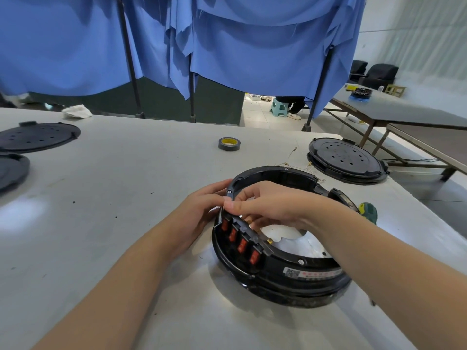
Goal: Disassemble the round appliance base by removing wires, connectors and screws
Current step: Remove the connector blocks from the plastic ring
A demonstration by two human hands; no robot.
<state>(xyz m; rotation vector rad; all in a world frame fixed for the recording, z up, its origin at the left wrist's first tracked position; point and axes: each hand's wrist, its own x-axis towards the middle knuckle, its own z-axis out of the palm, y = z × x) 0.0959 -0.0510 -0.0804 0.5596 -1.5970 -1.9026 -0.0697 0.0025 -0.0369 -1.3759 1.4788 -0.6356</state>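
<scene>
While our head camera looks down at a pale worktable (126, 223), we see the round appliance base (280, 276), a black plastic ring with an open middle, lying flat just in front of us and slightly to the right. Along its near-left wall sits a switch panel (241, 242) with four red rocker switches, and brass connectors (268, 240) peek out behind it. Our left hand (202, 210) rests against the outside of the ring at its left edge, fingers lightly curled round the rim, most likely to brace the base so it does not slide. Our right hand (265, 203) reaches across the ring from the right, its thumb and fingers curled down over the top of the switch panel; they seem to pinch something small behind it, perhaps a wire or connector, though what exactly is hidden by the hand. A green-handled screwdriver (369, 210) lies just beyond the ring on the right, close by for the screws. Farther back on the table are a roll of dark tape (229, 143), loose thin wires (290, 160), and a black perforated disc (346, 160) on the right, with two more black discs (38, 136) at the far left. Blue curtains (227, 46) hang behind the table.
</scene>
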